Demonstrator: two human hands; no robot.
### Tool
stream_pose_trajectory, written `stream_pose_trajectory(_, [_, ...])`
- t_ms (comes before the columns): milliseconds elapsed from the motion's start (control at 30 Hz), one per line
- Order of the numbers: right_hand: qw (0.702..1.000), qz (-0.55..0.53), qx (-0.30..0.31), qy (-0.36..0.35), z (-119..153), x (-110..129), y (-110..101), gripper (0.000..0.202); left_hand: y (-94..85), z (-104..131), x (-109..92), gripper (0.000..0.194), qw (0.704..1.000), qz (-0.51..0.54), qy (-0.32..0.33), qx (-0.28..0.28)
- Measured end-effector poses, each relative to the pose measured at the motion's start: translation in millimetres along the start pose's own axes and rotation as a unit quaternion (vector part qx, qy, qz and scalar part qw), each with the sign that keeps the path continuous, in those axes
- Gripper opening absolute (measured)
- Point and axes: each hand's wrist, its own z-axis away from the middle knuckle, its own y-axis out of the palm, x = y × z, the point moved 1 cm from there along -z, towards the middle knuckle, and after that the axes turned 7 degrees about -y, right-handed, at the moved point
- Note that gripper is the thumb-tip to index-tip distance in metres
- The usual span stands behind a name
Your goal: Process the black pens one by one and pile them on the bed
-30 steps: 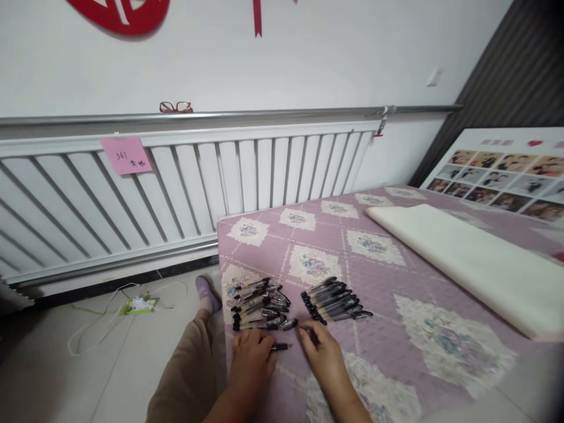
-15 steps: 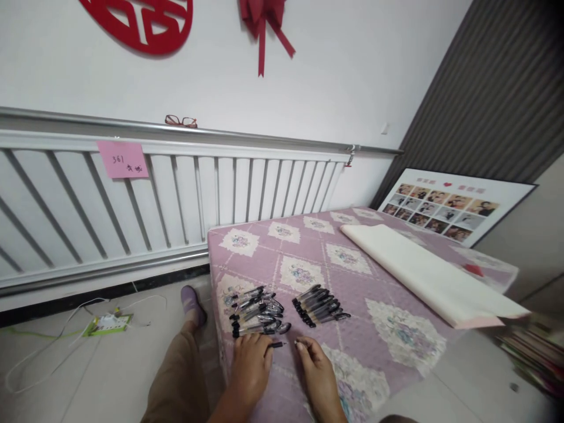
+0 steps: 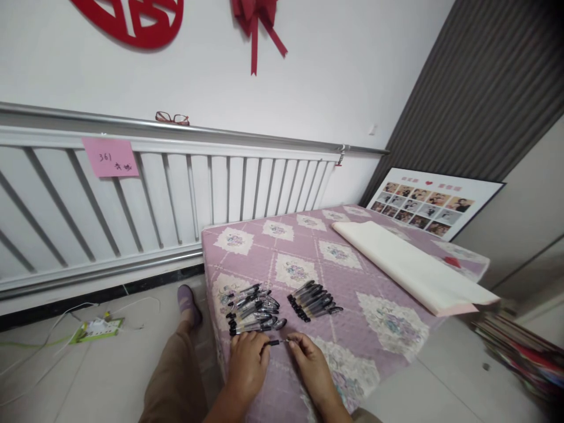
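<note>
My left hand [image 3: 249,359] is closed around a pen whose black grip end [image 3: 273,342] sticks out to the right, with a thin point showing. Facing it, my right hand [image 3: 311,363] pinches a tiny part at that point; the part is too small to name. Just beyond my left hand lies a loose pile of clear-barrelled pens [image 3: 252,314] with black caps and grips. To its right, a tidier slanted row of pens [image 3: 315,302] rests on the purple patterned bedspread [image 3: 304,241].
A rolled cream sheet [image 3: 405,264] lies across the right side of the bed. Behind it leans a photo board [image 3: 429,205]. A white radiator [image 3: 176,200] runs along the wall, with glasses [image 3: 171,118] on its pipe. A green power strip [image 3: 99,330] with cables lies on the floor.
My right hand has brought its small part left against the pen's point; a gap lay between them before. The whole view has shifted slightly.
</note>
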Motion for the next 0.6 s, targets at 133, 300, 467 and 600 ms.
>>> stream_pose_trajectory(133, [1.000,0.008,0.021,-0.007,0.5,5.3,0.5,0.023,-3.5,0.6,-3.1,0.017,1.000,-0.009,-0.005,0.008])
stream_pose_trajectory(300, [0.998,0.019,0.049,-0.022,1.8,13.2,2.9,0.026,-5.8,0.0,-4.5,0.016,1.000,-0.013,0.003,0.017])
stream_pose_trajectory(467, [0.998,0.009,0.065,-0.016,2.5,12.9,4.1,0.026,-7.5,0.2,-5.1,0.017,0.999,-0.026,0.018,0.034])
stream_pose_trajectory(600, [0.997,0.005,0.076,-0.003,3.0,4.3,3.2,0.025,-8.4,0.9,-6.0,0.017,0.998,-0.030,0.023,0.040])
